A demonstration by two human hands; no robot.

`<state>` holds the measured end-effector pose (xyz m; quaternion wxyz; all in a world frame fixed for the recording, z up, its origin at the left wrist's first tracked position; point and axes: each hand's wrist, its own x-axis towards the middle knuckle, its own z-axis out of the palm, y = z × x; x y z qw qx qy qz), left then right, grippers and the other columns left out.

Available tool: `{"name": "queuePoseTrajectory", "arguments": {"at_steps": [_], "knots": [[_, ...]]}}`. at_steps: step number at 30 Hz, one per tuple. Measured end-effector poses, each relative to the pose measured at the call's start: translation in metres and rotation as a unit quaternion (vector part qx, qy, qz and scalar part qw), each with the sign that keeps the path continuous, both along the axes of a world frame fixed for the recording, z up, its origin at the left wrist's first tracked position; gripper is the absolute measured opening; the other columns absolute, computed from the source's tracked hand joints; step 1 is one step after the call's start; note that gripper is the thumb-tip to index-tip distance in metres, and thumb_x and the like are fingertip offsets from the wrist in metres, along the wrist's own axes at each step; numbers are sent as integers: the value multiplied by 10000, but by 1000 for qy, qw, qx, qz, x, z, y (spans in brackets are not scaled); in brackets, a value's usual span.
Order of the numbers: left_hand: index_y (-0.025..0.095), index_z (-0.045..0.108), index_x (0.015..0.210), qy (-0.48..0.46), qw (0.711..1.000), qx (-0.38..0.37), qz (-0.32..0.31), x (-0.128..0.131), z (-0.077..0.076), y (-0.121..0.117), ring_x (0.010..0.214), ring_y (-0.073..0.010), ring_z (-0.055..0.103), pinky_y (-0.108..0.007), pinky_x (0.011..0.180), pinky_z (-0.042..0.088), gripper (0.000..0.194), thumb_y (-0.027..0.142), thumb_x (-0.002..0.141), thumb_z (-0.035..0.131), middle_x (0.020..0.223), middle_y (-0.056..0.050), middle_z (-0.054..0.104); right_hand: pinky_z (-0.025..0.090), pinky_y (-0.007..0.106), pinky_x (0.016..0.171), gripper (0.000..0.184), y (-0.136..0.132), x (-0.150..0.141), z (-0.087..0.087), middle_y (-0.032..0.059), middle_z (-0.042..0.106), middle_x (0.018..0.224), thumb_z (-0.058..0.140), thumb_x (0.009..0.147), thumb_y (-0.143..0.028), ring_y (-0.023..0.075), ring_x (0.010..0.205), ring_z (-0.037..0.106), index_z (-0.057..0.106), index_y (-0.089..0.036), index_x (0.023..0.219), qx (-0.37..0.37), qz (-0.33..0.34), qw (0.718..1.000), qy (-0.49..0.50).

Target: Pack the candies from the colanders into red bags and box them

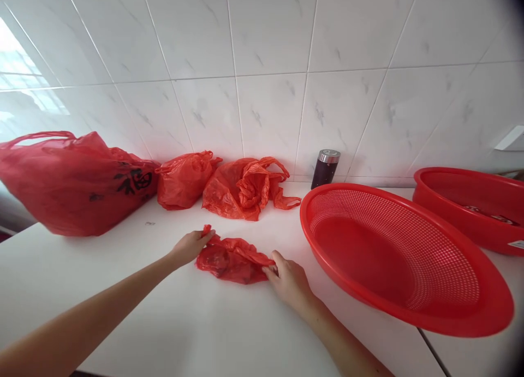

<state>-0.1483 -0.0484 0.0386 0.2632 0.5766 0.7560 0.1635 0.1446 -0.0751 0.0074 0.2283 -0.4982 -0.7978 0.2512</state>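
Observation:
A small red plastic bag [235, 262] lies on the white tabletop between my two hands. Something darker shows dimly through its thin film, too blurred to name. My left hand [190, 249] pinches the bag's upper left corner, where a twist of film sticks up past the fingers. At the other end, my right hand [289, 279] grips the right edge of the same bag between thumb and fingers. The upper edge is drawn out between the hands, and the bag's underside rests on the table.
Behind stand a crumpled red bag [233, 189], a filled red bag [184, 180] and a large red bag [82, 186] with black lettering. A dark cup with a silver lid [326, 168] is by the tiled wall. Right are a red colander [368, 257] and a red basin [458, 219].

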Motion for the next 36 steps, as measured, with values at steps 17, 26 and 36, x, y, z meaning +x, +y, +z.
{"name": "queuePoseTrajectory", "arguments": {"at_steps": [17, 26, 36], "knots": [[359, 594, 1238, 60, 975, 144, -158, 21, 42, -20, 1248, -273, 491, -361, 1043, 371, 573, 543, 702, 678, 1375, -8, 546, 294, 225, 518, 383, -1, -6, -12, -48, 364, 617, 331, 958, -523, 114, 539, 329, 331, -226, 716, -41, 13, 970, 239], [249, 667, 1007, 170, 980, 59, -86, -43, 60, -50, 825, -231, 638, -300, 734, 453, 372, 525, 806, 518, 958, -34, 714, 408, 238, 546, 328, 0, 2, -2, -15, 524, 811, 419, 930, -524, 131, 610, 486, 453, -261, 1123, -77, -53, 948, 304], [137, 614, 864, 162, 967, -11, 196, -168, 88, -110, 545, -157, 542, -276, 546, 456, 395, 489, 704, 535, 630, 0, 604, 426, 225, 534, 213, -7, -3, -2, -14, 549, 787, 438, 945, -397, 120, 606, 495, 467, -240, 1085, -24, -29, 967, 253]]}}
